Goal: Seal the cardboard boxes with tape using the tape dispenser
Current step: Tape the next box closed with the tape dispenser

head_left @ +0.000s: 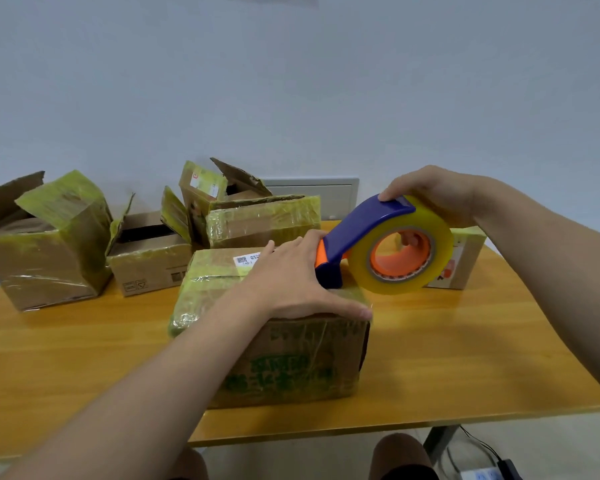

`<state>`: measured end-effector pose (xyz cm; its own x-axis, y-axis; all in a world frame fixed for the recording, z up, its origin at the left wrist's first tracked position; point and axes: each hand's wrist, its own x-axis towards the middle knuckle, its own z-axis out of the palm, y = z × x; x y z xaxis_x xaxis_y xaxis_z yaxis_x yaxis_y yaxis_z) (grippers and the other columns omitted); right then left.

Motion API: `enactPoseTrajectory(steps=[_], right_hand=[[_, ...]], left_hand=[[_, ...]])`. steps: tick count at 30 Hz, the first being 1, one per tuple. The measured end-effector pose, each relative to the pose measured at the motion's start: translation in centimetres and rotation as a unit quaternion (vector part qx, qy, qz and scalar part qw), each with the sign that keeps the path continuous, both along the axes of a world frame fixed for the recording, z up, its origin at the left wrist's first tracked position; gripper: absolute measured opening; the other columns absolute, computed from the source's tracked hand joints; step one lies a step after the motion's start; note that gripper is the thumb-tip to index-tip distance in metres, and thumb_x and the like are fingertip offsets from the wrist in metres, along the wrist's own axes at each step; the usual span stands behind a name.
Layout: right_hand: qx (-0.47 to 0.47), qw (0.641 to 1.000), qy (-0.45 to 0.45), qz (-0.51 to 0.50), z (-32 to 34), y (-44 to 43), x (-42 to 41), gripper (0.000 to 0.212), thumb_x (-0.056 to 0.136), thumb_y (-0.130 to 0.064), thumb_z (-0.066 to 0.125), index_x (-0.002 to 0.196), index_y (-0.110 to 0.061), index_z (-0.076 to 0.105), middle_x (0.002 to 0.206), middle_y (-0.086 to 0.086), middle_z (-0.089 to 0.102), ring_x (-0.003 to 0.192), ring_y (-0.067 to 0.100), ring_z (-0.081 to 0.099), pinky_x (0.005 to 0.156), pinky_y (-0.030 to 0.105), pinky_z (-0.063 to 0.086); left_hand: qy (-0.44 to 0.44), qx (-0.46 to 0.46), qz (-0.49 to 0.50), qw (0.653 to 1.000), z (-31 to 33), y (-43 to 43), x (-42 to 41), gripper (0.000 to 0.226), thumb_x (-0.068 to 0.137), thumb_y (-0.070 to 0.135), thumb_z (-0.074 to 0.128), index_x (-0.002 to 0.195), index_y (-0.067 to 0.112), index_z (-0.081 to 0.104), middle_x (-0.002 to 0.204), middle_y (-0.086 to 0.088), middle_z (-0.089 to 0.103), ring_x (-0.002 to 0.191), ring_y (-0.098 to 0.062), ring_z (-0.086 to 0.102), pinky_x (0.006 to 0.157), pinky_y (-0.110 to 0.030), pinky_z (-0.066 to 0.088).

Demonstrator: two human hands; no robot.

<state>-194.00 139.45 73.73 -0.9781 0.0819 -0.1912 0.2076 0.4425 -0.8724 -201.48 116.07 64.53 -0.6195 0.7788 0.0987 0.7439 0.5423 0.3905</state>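
**The fingers of my left hand (291,275) are lying flat on the box (291,362)**

The fingers are stretching out straight on top of the box and pressing it down. They are not curling round anything. My thumb is pointing to the right along the front top edge. My left arm is reaching in from the bottom left, and the palm is facing down.

My right hand (437,199) is gripping the tape dispenser (361,223). Its fingers are curling round the back of the tape roll (440,251) and poking into the orange hole in the middle. The thumb is sitting on the blue top. My right arm is coming in from the right side, and the hand is pointing left.

The tape dispenser is tilting. Its blue front foot is touching the top of the box near the right edge, just beside my left hand. The roll is sticking out past the right side of the box.

The box is sitting shut in the middle of the yellow wooden table (482,341), right in front of me. It is showing shiny tape and green print.

More boxes are sitting behind it: a big open box (42,265) on the left, a small open box (149,261) next to that, a pile of boxes (257,226) at the back, and a last box (468,261) peeking out behind the roll.
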Motion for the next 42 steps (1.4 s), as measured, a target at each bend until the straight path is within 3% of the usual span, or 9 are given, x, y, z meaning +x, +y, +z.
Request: enactPoseTrajectory(steps=[4, 10, 14, 19, 25, 28, 30, 34, 42], right_hand=[[-0.014, 1.000, 0.013, -0.001, -0.8, 0.4, 0.6, 0.049, 0.077, -0.045, 0.069, 0.113, -0.012, 0.067, 0.097, 0.011, 0.075, 0.077, 0.023, 0.071, 0.063, 0.033, 0.060], [0.029, 0.994, 0.101, -0.006, -1.1, -0.1, 0.7, 0.027, 0.099, -0.038, 0.057, 0.100, -0.016, 0.072, 0.094, 0.014, 0.074, 0.081, 0.026, 0.067, 0.069, 0.034, 0.056], [0.032, 0.995, 0.090, 0.020, -1.2, 1.4, 1.5, 0.027, 0.090, -0.038, 0.064, 0.075, -0.021, 0.078, 0.079, 0.007, 0.074, 0.067, 0.018, 0.068, 0.062, 0.031, 0.055], [0.001, 0.998, 0.069, -0.003, -0.9, 4.3, 2.8, 0.028, 0.080, -0.039, 0.067, 0.089, -0.014, 0.075, 0.083, 0.010, 0.075, 0.067, 0.021, 0.069, 0.070, 0.036, 0.054], [0.098, 0.991, 0.096, -0.007, -0.9, 3.2, 2.2, 0.031, 0.093, -0.040, 0.067, 0.078, -0.015, 0.076, 0.081, 0.016, 0.071, 0.070, 0.027, 0.063, 0.067, 0.034, 0.053], [0.114, 0.990, 0.087, -0.001, -0.3, 2.9, 2.0, 0.033, 0.096, -0.037, 0.063, 0.078, -0.012, 0.073, 0.074, 0.011, 0.069, 0.063, 0.020, 0.062, 0.060, 0.028, 0.051], [0.125, 0.989, 0.086, 0.002, -0.1, 2.7, 1.8, 0.034, 0.092, -0.041, 0.068, 0.077, -0.011, 0.072, 0.073, 0.011, 0.069, 0.061, 0.019, 0.062, 0.061, 0.029, 0.051], [0.135, 0.988, 0.071, 0.005, 0.2, 2.7, 1.3, 0.031, 0.096, -0.040, 0.064, 0.079, -0.016, 0.073, 0.074, 0.006, 0.071, 0.061, 0.015, 0.065, 0.064, 0.032, 0.051], [0.115, 0.993, 0.026, 0.014, 1.0, 3.8, 1.1, 0.024, 0.099, -0.035, 0.056, 0.093, -0.018, 0.072, 0.079, 0.001, 0.075, 0.065, 0.014, 0.071, 0.056, 0.025, 0.054]], left_hand=[[0.003, -0.005, 0.037, 0.999, 0.1, 0.5, 0.5, 0.133, 0.046, 0.107, 0.054, 0.155, 0.035, 0.028, 0.149, 0.010, 0.052, 0.139, -0.022, 0.049, 0.127, -0.056, 0.018], [0.049, -0.084, 0.079, 0.992, -0.2, 0.5, 0.4, 0.163, 0.034, 0.118, 0.021, 0.165, 0.022, 0.019, 0.173, -0.007, 0.019, 0.159, -0.027, 0.018, 0.128, -0.057, 0.016], [0.054, -0.116, 0.057, 0.990, -0.6, 0.3, 0.2, 0.153, 0.035, 0.117, 0.009, 0.166, 0.037, 0.001, 0.175, -0.009, 0.008, 0.161, -0.030, 0.005, 0.129, -0.059, 0.007], [0.046, -0.149, 0.049, 0.987, -0.2, 0.5, 0.3, 0.133, 0.045, 0.112, 0.013, 0.161, 0.051, -0.013, 0.175, -0.013, 0.002, 0.161, -0.033, -0.001, 0.128, -0.059, 0.002], [0.043, -0.153, 0.052, 0.986, 1.0, 1.5, 0.4, 0.146, 0.043, 0.111, 0.025, 0.166, 0.036, 0.008, 0.170, -0.010, 0.024, 0.157, -0.037, 0.017, 0.124, -0.068, 0.009], [0.058, -0.091, 0.002, 0.994, 0.9, 2.8, 0.9, 0.129, 0.058, 0.106, 0.041, 0.162, 0.033, 0.022, 0.165, 0.002, 0.035, 0.154, -0.027, 0.029, 0.124, -0.068, 0.014], [0.067, -0.060, -0.020, 0.996, 0.5, 3.6, 1.3, 0.105, 0.069, 0.097, 0.053, 0.151, 0.033, 0.036, 0.141, 0.008, 0.052, 0.136, -0.021, 0.047, 0.121, -0.064, 0.025], [0.082, -0.079, 0.003, 0.993, 0.0, 4.5, 1.3, 0.076, 0.065, 0.081, 0.050, 0.119, 0.027, 0.044, 0.114, 0.005, 0.050, 0.108, -0.024, 0.049, 0.110, -0.061, 0.034], [0.112, -0.152, -0.001, 0.982, 0.6, 5.4, 1.7, 0.086, 0.065, 0.078, 0.040, 0.132, 0.023, 0.039, 0.118, -0.005, 0.041, 0.108, -0.031, 0.043, 0.102, -0.057, 0.039]])
